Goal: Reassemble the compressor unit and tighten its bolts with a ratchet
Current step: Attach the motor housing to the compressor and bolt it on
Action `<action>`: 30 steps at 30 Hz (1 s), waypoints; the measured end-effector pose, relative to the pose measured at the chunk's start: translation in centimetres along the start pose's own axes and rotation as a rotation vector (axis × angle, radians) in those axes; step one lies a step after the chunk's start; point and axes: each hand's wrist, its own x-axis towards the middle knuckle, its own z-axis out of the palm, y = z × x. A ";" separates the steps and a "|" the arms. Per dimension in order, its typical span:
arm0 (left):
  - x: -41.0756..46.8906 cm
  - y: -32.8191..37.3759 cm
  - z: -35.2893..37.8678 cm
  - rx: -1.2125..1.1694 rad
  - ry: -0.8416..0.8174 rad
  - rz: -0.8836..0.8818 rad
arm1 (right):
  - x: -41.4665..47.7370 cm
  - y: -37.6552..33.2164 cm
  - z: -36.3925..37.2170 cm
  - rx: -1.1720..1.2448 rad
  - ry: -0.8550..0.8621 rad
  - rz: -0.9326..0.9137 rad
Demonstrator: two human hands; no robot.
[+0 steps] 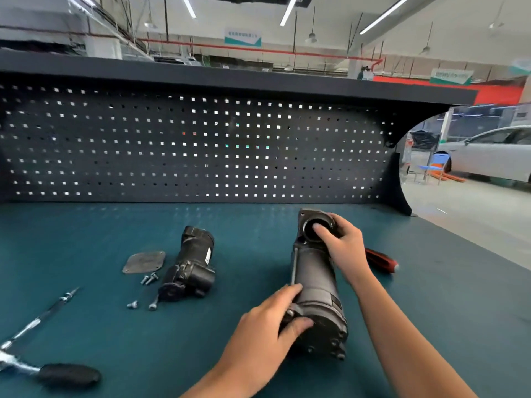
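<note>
My left hand (pixel 267 326): fingers and thumb curled round compressor body (pixel 314 271), near end. My right hand (pixel 342 242): farther out, fingers curled over the far end.

One wide-angle camera sits at the person's head, facing forward and down over the desk (pixel 86 239). It is near: both forearms cross the bottom edge, and the left hand (pixel 267 328) and right hand (pixel 342 245) on the compressor body (pixel 314 274) lie low and centre-right. The pegboard (pixel 201 145) spans the middle, bowed by the lens; ceiling lights (pixel 288 10) top the frame, a white car (pixel 488 156) shows far right
</note>
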 end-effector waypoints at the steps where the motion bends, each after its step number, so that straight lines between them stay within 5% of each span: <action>1: 0.0 0.1 0.0 0.021 0.004 0.013 | -0.1 -0.3 -0.5 -0.018 -0.056 0.012; 7: -0.1 -0.5 -0.9 -0.029 0.076 -0.064 | 2.0 -2.5 -0.4 -0.342 -0.102 0.053; 12: -0.3 -0.1 -1.4 0.205 -0.018 0.007 | 3.5 -3.7 2.0 -0.728 -0.243 -0.025; 19: -0.5 1.0 -1.4 0.341 -0.004 0.194 | 2.1 -3.0 -0.4 -0.461 0.065 -0.024; 25: -1.6 2.6 -2.7 0.482 -0.025 0.461 | 0.1 -3.9 -0.2 -0.385 0.107 -0.082; 30: -2.5 3.5 -3.5 0.503 0.098 0.671 | -1.6 -3.1 -0.7 -0.058 0.175 -0.027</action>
